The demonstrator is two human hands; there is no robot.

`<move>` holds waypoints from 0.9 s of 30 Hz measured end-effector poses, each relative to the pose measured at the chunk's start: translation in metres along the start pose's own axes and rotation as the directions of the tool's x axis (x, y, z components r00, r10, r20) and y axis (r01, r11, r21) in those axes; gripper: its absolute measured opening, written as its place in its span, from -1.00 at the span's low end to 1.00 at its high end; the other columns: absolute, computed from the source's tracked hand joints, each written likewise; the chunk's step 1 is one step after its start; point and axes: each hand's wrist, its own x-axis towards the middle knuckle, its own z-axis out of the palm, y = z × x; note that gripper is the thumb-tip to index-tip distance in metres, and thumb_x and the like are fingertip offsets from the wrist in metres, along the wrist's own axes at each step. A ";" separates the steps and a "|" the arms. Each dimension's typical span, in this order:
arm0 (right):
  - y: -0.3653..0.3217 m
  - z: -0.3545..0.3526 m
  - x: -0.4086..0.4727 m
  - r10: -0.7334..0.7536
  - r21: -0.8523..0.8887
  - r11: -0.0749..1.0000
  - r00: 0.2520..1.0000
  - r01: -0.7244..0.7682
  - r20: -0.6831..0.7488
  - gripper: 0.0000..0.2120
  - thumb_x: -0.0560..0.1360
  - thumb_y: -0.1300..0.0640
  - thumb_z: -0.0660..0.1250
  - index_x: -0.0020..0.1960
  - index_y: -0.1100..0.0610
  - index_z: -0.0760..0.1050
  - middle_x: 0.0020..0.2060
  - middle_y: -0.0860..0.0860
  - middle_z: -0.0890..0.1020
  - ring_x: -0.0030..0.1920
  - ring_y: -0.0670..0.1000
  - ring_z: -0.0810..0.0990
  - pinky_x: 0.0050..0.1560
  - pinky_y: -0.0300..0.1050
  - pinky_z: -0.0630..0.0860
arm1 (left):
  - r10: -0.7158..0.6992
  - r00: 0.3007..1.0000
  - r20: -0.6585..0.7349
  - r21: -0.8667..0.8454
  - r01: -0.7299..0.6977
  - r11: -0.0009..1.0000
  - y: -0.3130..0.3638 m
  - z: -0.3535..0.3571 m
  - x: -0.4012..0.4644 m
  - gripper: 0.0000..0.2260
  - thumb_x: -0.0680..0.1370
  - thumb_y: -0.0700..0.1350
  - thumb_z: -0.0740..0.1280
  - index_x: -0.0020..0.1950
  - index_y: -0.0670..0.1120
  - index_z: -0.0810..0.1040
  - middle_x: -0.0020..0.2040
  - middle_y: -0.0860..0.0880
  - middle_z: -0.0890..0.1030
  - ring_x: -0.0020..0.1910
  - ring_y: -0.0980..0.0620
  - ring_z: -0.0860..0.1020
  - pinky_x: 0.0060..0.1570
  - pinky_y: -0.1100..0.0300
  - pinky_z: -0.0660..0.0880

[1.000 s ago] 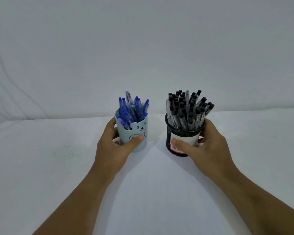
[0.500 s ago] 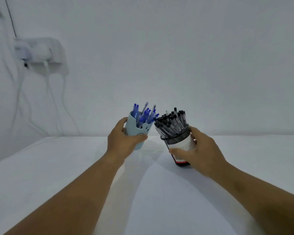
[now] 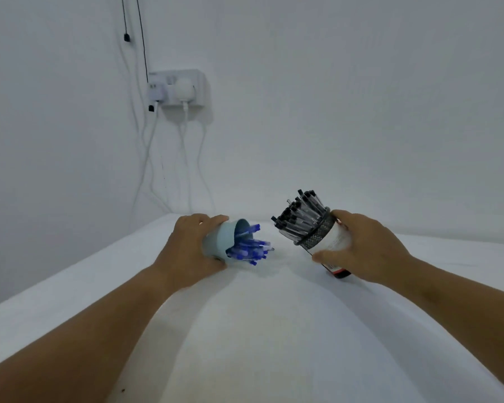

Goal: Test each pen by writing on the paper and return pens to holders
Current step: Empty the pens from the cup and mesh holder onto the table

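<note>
**Blue pens spill as you tip both holders**

Your left hand (image 3: 186, 253) grips the blue cup (image 3: 219, 242) on its side, blue pens (image 3: 249, 251) sliding out onto the white table (image 3: 259, 330). Right of the cup, your right hand (image 3: 364, 251) clasps the mesh holder (image 3: 325, 238), tilted leftward, black pens (image 3: 298, 218) inside.

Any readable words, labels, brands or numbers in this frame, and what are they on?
None can be read.
White label on the black mesh holder: print too blurred.
Red strip near its base: too blurred.
Blue cup: no text visible.
</note>
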 end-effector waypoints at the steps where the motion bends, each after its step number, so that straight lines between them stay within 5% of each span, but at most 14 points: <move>1: -0.005 0.003 0.002 -0.009 -0.032 0.999 1.000 0.009 0.007 -0.42 0.16 -0.30 0.53 0.10 -0.15 0.50 -0.13 -0.13 0.59 -0.08 -0.06 0.59 -0.03 0.03 0.58 | 0.033 0.999 -0.030 0.090 -0.030 0.996 -0.005 -0.002 -0.004 -0.30 0.23 0.09 0.54 0.37 0.16 0.50 0.15 0.00 0.55 0.16 -0.11 0.49 0.18 -0.07 0.51; 7: -0.022 0.014 0.010 -0.081 -0.255 0.963 0.996 0.090 0.043 -0.37 0.19 -0.36 0.50 0.17 -0.16 0.45 -0.12 -0.10 0.51 -0.04 0.04 0.52 -0.03 -0.01 0.53 | 0.126 0.988 -0.092 0.295 -0.094 0.951 -0.023 -0.012 -0.018 -0.22 0.21 -0.25 0.64 0.40 0.05 0.53 0.30 -0.14 0.48 0.30 -0.18 0.36 0.22 -0.12 0.48; 12: -0.026 0.016 0.014 -0.108 -0.292 0.949 0.992 0.120 0.057 -0.35 0.18 -0.36 0.48 0.20 -0.17 0.45 -0.11 -0.10 0.51 -0.04 0.04 0.52 -0.05 -0.03 0.53 | 0.054 0.978 -0.201 0.332 0.016 0.943 -0.033 -0.015 -0.024 -0.23 0.15 -0.46 0.50 0.33 -0.04 0.57 0.31 -0.18 0.48 0.31 -0.24 0.36 0.20 -0.14 0.48; 27: -0.018 0.015 0.013 -0.100 -0.354 0.929 0.994 0.106 0.034 -0.40 0.20 -0.36 0.47 0.13 -0.15 0.43 -0.15 -0.10 0.47 -0.03 0.06 0.46 -0.12 -0.08 0.39 | -0.282 0.851 -0.443 0.240 0.415 0.878 -0.044 -0.033 -0.035 -0.32 0.27 -0.43 0.43 0.36 -0.05 0.55 0.36 -0.23 0.41 0.38 -0.28 0.25 0.26 -0.17 0.36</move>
